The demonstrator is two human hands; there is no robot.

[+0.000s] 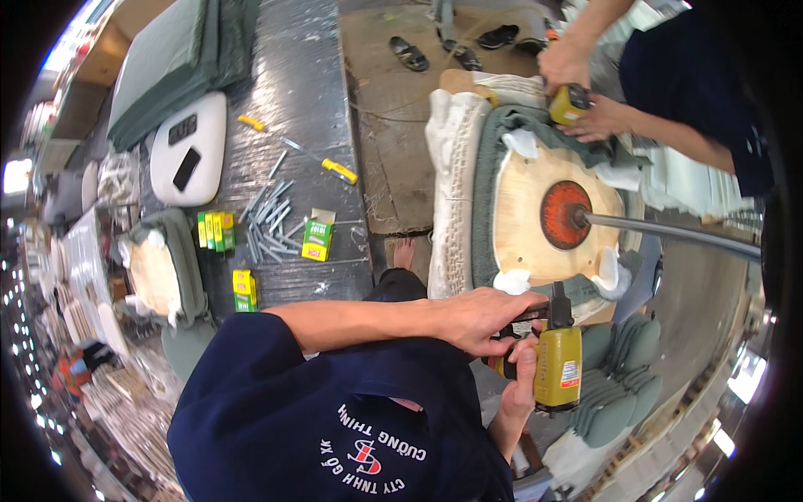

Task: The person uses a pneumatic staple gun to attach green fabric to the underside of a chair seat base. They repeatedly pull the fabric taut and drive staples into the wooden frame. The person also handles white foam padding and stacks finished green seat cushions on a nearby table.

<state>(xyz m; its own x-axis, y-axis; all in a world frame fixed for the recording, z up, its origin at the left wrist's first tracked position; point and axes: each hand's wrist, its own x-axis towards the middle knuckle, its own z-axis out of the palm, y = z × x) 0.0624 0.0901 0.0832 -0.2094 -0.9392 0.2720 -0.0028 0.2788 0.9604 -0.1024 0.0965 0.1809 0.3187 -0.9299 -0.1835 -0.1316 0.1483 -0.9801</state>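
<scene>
My right hand (517,381) is wrapped round the lower part of an olive-yellow staple gun (559,364), which has a black nose. My left hand (481,322) comes across from the left, its fingers closed on the black part beside the gun's nose. Just beyond the gun lies an upturned seat pad: a plywood board (535,243) with dark green fabric (483,226) folded round its edge and white padding showing at the corners. An orange round disc (566,215) on a metal rod (669,230) rests on the board.
A co-worker's hands (565,67) hold another yellow staple gun (570,102) at the seat's far edge. Staple strips (269,222), green-yellow boxes (318,237) and screwdrivers (339,171) lie on the dark table (309,100) at left. Green pads (615,402) are stacked at right.
</scene>
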